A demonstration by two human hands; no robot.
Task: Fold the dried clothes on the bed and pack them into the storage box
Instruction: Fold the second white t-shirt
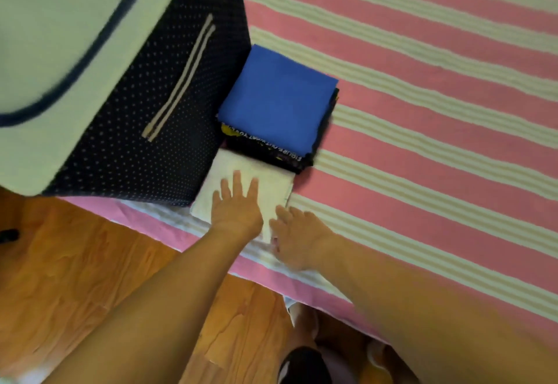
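A folded white cloth [265, 186] lies on the bed near its edge. My left hand [237, 205] rests flat on top of it with straight, spread fingers. My right hand [297, 234] touches the cloth's near right corner, fingers relaxed. Just beyond the white cloth sits a folded blue garment [274, 100] stacked on a folded black garment with printed lettering [268, 149]. The storage box [126, 112], dark navy with white dots and a pale lid flap, stands on the bed directly left of the folded pile.
The bed sheet [422, 112] has pink and cream stripes and stretches to the right. A wooden floor [75, 263] lies below the bed's edge. My feet show near the bottom of the view.
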